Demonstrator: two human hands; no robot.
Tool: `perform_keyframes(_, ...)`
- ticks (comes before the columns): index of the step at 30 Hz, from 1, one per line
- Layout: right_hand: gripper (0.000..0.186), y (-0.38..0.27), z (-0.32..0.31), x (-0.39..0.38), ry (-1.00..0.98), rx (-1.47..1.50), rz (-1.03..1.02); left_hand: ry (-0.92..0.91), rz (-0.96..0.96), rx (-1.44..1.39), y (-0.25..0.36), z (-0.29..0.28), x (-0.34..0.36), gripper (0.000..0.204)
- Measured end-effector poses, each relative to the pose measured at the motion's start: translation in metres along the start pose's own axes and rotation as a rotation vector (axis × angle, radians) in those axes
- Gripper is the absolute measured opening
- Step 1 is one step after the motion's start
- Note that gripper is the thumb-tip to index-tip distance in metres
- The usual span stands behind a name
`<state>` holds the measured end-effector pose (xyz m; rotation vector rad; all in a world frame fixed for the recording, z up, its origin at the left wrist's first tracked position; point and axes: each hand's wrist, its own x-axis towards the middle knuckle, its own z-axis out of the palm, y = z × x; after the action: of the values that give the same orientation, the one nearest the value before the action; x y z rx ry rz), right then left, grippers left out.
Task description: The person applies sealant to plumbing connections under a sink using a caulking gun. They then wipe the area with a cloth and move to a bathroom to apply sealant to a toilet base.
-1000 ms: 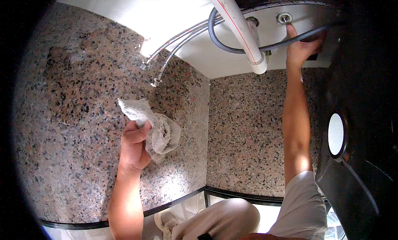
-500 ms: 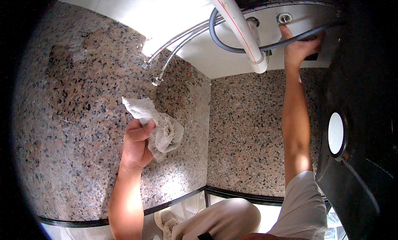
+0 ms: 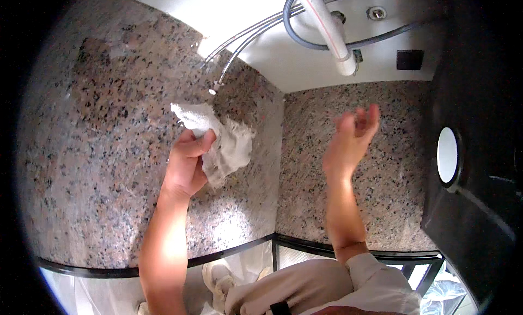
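My left hand (image 3: 188, 157) is closed on a crumpled, frayed white rag (image 3: 231, 149), pinched between thumb and fingers. The rag hangs over the speckled granite surface (image 3: 120, 168) on the left; whether it touches the stone I cannot tell. My right hand (image 3: 353, 135), slightly blurred, is over the granite section at the right. Its fingers are partly curled and apart, with nothing visible in them. Beyond the rag lie the loose ends of two braided hoses (image 3: 227, 67).
A white drain pipe (image 3: 327, 26) with a red stripe comes down at the back, a grey hose (image 3: 381, 40) looping behind it. The white wall has a metal fitting (image 3: 376, 13) and a black square outlet (image 3: 409, 59). A dark panel (image 3: 474, 206) with a round hole stands at the right.
My right hand has come away from the back wall, moving nearer and left, uncovering the black outlet. My left hand has shifted slightly away from me with the rag. The view has shifted a little.
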<state>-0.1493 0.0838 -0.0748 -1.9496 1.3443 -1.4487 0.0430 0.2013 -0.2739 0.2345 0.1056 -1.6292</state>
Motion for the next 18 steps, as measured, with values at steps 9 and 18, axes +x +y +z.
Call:
perform_keyframes(9, 0.103, 0.018, 0.067, -0.122, -0.418, -0.072, 0.206, -0.151, 0.042, -0.175, -0.01, -0.003, 0.003, 0.037)
perform_keyframes(18, 0.08, 0.022, 0.072, -0.16, -0.37, 0.209, 0.325, -0.068, 0.172, -0.366, -0.022, 0.04, -0.033, 0.031)
